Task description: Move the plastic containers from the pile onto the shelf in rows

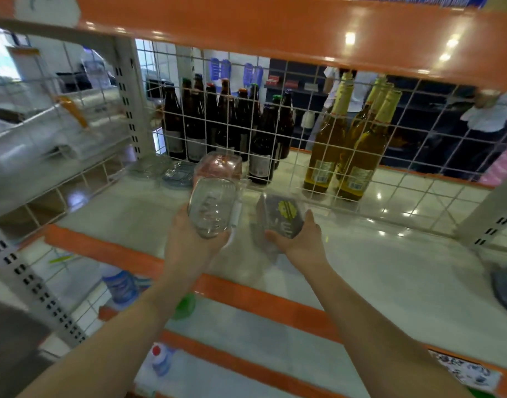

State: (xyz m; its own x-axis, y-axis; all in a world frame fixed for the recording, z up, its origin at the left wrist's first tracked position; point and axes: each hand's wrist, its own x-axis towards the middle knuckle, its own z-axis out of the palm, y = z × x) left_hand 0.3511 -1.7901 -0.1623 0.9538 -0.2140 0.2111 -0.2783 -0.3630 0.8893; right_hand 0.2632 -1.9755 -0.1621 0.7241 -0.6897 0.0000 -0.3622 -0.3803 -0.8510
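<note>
My left hand (196,241) grips a clear plastic container (213,206) from below, holding it tilted above the white shelf (375,268). My right hand (301,239) holds a second clear container (281,216) with a dark label and a yellow mark, low over the shelf. Behind the left one stands a pinkish clear container (219,166) near the back. Two flat clear containers (179,173) lie to its left by the wire grid.
A white wire grid (304,156) closes the shelf's back, with brown bottles (226,122) and golden bottles (358,147) behind it. An orange shelf (275,27) hangs overhead and an orange front rim (246,294) runs below. A grey object (505,288) lies at the right edge.
</note>
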